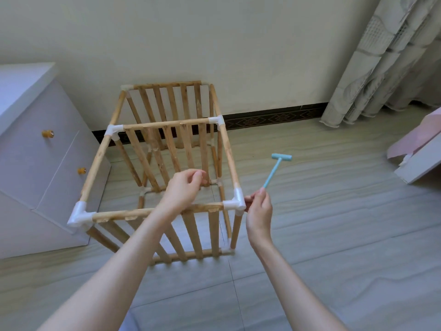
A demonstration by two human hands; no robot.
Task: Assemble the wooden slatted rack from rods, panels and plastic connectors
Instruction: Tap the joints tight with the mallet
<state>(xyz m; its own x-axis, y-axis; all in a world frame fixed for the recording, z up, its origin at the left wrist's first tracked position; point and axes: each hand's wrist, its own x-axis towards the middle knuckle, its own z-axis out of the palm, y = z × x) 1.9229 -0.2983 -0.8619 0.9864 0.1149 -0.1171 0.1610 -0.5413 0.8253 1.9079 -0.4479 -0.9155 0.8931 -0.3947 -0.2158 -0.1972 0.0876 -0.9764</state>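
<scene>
From my head camera, the wooden rack point(164, 168) stands on the floor point(334, 235), and it looks nearly all built. My right hand point(259, 212) pinches the end of a little blue hammer point(276, 169), whose head points up toward 1 o'clock. It is just beside the white corner piece point(236, 204) at the rack's 4 o'clock corner. My left hand point(183, 189) hangs over the front rod point(143, 213) with loose fingers, holding nothing. I think I am tapping joints tight. Next I should steady the rack and knock that corner down
</scene>
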